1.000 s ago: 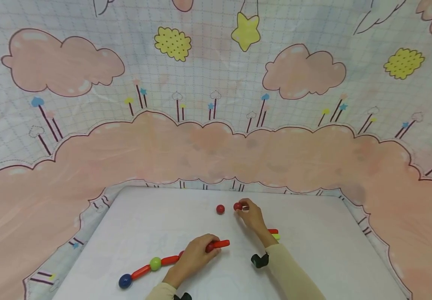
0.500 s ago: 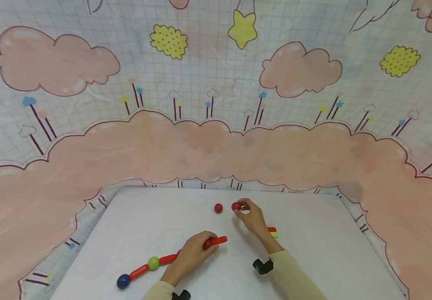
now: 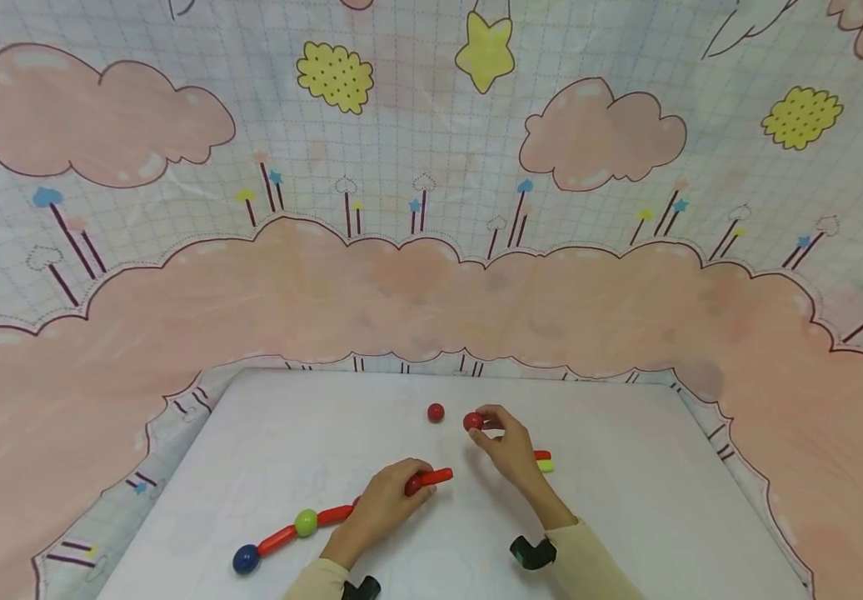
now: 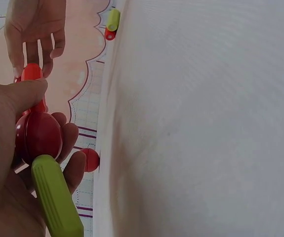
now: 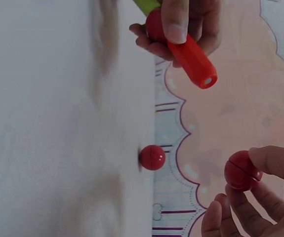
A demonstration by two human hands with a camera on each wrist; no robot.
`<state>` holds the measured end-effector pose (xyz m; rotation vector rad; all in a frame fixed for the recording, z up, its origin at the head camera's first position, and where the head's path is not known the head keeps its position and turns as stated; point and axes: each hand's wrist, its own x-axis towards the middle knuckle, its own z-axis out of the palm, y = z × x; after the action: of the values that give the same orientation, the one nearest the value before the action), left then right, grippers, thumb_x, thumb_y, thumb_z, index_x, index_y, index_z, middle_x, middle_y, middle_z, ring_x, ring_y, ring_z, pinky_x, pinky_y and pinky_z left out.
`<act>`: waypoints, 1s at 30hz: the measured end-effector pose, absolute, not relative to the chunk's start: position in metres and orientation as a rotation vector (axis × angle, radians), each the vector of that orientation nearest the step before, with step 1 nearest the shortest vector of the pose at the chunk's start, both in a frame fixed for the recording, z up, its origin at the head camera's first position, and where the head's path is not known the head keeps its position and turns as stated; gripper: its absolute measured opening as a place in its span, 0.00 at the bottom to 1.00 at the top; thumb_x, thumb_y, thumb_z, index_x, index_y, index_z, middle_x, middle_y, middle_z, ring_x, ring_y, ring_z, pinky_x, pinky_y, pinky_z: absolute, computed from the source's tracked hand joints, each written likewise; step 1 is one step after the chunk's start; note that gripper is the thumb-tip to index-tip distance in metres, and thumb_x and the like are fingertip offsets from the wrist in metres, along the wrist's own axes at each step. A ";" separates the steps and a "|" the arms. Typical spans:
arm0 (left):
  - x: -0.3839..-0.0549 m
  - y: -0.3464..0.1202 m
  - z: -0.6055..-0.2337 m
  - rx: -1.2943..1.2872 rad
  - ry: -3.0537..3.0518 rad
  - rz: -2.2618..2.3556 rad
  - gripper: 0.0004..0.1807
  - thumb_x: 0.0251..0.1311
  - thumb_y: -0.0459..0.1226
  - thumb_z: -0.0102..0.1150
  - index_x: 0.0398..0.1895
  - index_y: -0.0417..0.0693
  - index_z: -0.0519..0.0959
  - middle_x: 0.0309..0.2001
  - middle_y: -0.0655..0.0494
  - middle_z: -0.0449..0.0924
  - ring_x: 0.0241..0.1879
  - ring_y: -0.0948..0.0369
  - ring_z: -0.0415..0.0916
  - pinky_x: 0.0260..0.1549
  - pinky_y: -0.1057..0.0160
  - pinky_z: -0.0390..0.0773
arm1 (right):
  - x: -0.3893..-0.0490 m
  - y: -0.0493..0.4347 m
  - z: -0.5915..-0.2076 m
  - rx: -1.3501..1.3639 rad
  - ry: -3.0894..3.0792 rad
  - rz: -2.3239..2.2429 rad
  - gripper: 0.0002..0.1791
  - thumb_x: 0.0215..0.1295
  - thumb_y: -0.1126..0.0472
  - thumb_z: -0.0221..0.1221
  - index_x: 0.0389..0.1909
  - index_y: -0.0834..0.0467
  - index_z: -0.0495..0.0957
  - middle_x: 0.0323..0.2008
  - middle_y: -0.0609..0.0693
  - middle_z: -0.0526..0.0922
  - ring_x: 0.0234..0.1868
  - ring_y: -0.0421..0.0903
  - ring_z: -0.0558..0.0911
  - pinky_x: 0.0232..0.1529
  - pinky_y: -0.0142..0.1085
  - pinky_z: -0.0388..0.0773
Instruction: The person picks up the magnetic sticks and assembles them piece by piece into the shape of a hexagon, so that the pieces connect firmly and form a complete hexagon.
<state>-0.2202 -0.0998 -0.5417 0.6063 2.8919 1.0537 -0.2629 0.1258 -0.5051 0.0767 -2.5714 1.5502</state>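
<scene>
My left hand [image 3: 384,502] grips a chain of rods and balls by a red ball [image 4: 39,136] near its right end. A red rod [image 3: 437,477] juts out past the fingertips, and a green rod [image 4: 57,197] joins the ball's other side in the left wrist view. Further left, the chain runs through a red rod [image 3: 335,515], a green ball [image 3: 306,522] and another red rod [image 3: 277,542] to a blue ball [image 3: 246,559]. Between thumb and fingers, my right hand [image 3: 510,446] pinches a separate red ball [image 5: 241,171], apart from the chain. The palm hides part of the chain.
Another red ball [image 3: 436,412] lies on the white table [image 3: 311,433] near its far edge. Behind the right wrist, a loose red rod [image 3: 543,455] and a green rod [image 3: 546,466] lie side by side. A patterned cloth [image 3: 431,308] hangs behind the table.
My right hand has drawn slightly back toward me with the pinched red ball. The left hand keeps its grip on the chain, and the head view has shifted a little.
</scene>
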 end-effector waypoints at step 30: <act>-0.216 -0.100 -0.538 0.612 2.936 1.065 0.18 0.61 0.46 0.65 0.53 0.54 0.79 0.43 0.63 0.81 0.39 0.65 0.71 0.43 0.62 0.79 | -0.214 0.123 -0.515 0.121 -2.594 1.662 0.18 0.61 0.58 0.67 0.51 0.51 0.78 0.46 0.46 0.84 0.49 0.46 0.79 0.43 0.28 0.76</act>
<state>-0.2160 -0.0999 -0.5385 0.6125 2.9358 1.0648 -0.2139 0.1234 -0.5154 0.1207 -2.5941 1.6619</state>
